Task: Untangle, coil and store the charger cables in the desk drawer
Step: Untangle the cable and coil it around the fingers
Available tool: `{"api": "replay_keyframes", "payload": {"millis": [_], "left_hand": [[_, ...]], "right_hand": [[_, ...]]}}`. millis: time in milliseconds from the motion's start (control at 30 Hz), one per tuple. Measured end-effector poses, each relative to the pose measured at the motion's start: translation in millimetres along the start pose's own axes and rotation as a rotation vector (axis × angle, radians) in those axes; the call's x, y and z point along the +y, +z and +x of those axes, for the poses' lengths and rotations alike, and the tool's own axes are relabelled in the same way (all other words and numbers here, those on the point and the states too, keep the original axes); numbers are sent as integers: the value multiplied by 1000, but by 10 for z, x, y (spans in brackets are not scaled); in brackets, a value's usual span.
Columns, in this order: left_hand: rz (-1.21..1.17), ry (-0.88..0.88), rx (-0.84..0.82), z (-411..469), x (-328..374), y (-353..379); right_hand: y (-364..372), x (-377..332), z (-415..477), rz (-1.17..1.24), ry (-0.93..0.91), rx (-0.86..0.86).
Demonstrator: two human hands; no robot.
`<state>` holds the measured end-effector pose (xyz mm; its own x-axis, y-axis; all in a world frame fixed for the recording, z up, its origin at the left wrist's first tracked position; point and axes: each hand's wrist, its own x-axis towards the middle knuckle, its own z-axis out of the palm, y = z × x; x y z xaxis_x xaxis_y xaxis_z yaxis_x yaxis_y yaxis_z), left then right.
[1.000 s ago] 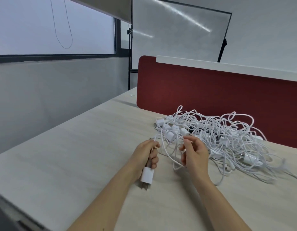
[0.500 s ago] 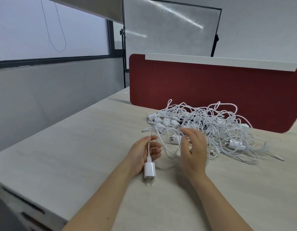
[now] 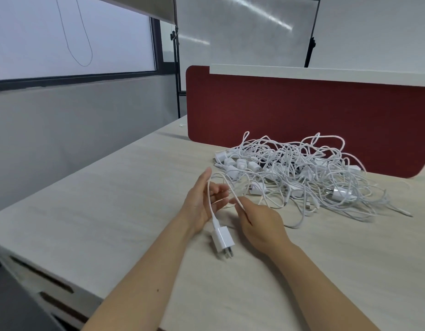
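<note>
Fingers straight, my left hand (image 3: 199, 204) carries a white cable (image 3: 209, 197) looped over it; my right hand (image 3: 261, 223) pinches it near the adapter (image 3: 222, 240).

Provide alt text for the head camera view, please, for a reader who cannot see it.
A person's right hand pinches a thin white charger cable that runs across the open left hand, its white cube-shaped plug adapter below the palm, over a pale wooden desk. Behind lies a tangled pile of white charger cables, before a dark red fabric divider.
</note>
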<state>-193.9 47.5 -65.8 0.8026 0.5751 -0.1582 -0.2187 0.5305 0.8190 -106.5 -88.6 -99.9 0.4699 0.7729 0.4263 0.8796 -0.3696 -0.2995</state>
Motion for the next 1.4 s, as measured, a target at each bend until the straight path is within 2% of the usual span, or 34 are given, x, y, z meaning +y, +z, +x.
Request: {"api": "replay_keyframes", "payload": {"millis": [167, 233, 400, 567, 767, 867, 1033, 1167, 1267, 1400], "left_hand": [[-130, -65, -213, 69, -9, 43], [-203, -96, -252, 57, -5, 58], [-362, -141, -211, 101, -61, 34], [-257, -122, -190, 120, -84, 10], [-253, -120, -122, 163, -96, -44], [-248, -106, -102, 166, -50, -142], [-174, -86, -83, 151, -6, -210], [-50, -144, -148, 61, -15, -103], [43, -183, -182, 11, -35, -61], [238, -198, -193, -29, -103, 5]], "right_hand": [[16, -23, 21, -108, 9, -59], [12, -26, 28, -122, 24, -61], [-1, -47, 4, -79, 64, -20], [3, -2, -21, -23, 85, 82], [-8, 34, 3, -2, -79, 205], [-77, 42, 3, 119, -152, 255], [-154, -8, -103, 600, 76, 234], [-215, -94, -130, 837, 189, 212], [-244, -109, -106, 910, 219, 233], [-204, -62, -86, 880, 200, 238]]}}
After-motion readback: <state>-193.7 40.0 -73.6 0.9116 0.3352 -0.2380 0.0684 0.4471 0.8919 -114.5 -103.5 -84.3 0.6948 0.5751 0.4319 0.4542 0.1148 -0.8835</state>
